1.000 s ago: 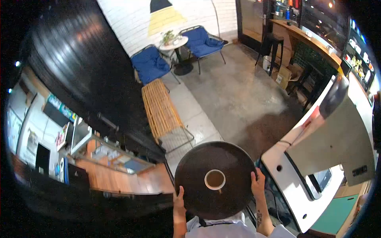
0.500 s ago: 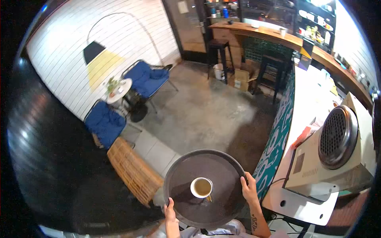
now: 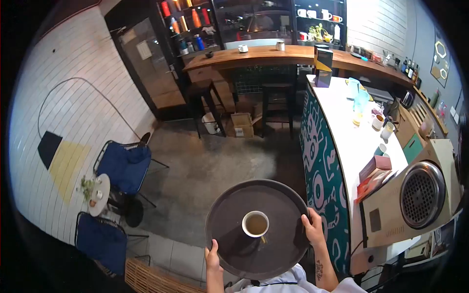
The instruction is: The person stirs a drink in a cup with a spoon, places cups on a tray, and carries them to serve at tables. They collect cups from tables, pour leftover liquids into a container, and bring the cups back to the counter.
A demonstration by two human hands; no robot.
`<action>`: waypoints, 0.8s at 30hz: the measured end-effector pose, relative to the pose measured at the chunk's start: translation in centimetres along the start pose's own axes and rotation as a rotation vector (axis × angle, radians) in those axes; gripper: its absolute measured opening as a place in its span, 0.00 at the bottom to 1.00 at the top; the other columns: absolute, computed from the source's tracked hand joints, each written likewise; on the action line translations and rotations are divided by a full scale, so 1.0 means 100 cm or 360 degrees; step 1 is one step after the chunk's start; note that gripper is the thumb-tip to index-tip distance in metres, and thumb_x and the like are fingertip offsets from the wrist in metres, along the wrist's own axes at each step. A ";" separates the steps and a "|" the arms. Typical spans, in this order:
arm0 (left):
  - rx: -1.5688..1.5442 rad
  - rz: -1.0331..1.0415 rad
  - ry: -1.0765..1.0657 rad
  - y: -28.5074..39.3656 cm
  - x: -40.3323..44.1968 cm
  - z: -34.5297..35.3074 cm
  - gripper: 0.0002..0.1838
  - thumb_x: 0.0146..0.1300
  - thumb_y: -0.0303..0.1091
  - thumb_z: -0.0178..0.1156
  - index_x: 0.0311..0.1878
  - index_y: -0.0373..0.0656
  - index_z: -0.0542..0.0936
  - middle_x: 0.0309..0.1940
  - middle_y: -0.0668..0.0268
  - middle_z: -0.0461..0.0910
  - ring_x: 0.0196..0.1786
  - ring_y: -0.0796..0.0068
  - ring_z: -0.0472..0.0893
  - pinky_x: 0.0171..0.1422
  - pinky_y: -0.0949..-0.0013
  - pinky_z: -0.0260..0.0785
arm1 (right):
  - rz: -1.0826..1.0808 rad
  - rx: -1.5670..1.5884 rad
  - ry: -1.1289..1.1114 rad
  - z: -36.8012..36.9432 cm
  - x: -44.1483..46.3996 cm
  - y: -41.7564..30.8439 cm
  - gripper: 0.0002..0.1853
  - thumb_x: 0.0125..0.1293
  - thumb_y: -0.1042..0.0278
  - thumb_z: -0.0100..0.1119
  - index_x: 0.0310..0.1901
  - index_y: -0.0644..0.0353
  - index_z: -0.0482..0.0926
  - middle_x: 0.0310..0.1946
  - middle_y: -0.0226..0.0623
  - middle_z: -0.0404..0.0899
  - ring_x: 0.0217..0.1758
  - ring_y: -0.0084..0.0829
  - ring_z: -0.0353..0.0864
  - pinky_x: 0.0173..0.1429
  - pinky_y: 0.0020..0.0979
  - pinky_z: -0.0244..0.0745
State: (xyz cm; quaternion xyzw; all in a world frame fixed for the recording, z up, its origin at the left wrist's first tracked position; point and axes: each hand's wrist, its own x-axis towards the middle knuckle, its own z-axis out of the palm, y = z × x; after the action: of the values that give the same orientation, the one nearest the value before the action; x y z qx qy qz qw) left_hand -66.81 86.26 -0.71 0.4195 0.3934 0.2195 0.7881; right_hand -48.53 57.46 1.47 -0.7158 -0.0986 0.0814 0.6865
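A round dark brown serving tray point(image 3: 229, 244) is held out in front of me. On its middle stands a white cup point(image 3: 255, 224) with a pale brownish drink inside. Beside the cup's lower right lies something small and yellowish, perhaps a spoon handle point(image 3: 264, 240). My left hand point(image 3: 213, 256) grips the tray's lower left rim, thumb on top. At the right rim, my right hand point(image 3: 313, 227) is closed on the edge the same way. The fingers of both hands are mostly hidden beneath the tray.
Along the right runs a white counter point(image 3: 337, 127) with a beige machine point(image 3: 386, 219), cups and a box. Ahead are a wooden bar point(image 3: 273, 54) and black stools point(image 3: 207, 100). Blue chairs point(image 3: 124, 166) flank a small round table point(image 3: 101, 193) at left; a wicker bench point(image 3: 151, 279) is nearby.
My view has turned right and up, bringing more of the bar and counter into sight. The tray stays in both hands, with the cup still on it.
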 end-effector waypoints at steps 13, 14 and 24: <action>0.0081 -0.0030 -0.0167 0.117 0.295 0.177 0.28 0.71 0.43 0.60 0.65 0.35 0.66 0.62 0.55 0.71 0.65 0.63 0.71 0.67 0.58 0.66 | -0.0184 0.0208 0.0167 0.093 0.303 -0.016 0.17 0.69 0.72 0.58 0.56 0.69 0.75 0.45 0.33 0.80 0.49 0.23 0.75 0.57 0.26 0.69; 0.0088 -0.0022 -0.0115 0.118 0.307 0.191 0.29 0.71 0.43 0.60 0.66 0.35 0.66 0.63 0.57 0.71 0.65 0.63 0.71 0.68 0.58 0.65 | -0.0194 0.0154 0.0125 0.092 0.324 -0.017 0.16 0.70 0.73 0.57 0.57 0.69 0.75 0.46 0.33 0.80 0.51 0.23 0.75 0.58 0.26 0.68; 0.0099 -0.0112 -0.0036 0.184 0.482 0.312 0.24 0.69 0.41 0.62 0.61 0.39 0.68 0.54 0.57 0.74 0.58 0.63 0.75 0.56 0.58 0.75 | -0.0161 0.0067 0.0210 0.138 0.549 -0.024 0.15 0.70 0.78 0.52 0.57 0.69 0.74 0.47 0.34 0.80 0.52 0.25 0.76 0.59 0.26 0.68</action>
State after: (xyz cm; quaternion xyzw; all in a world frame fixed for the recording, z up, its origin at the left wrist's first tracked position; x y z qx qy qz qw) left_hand -13.41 113.76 4.21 0.4321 0.4056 0.1747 0.7863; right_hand 1.02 84.78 4.31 -0.6990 -0.0875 0.0013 0.7098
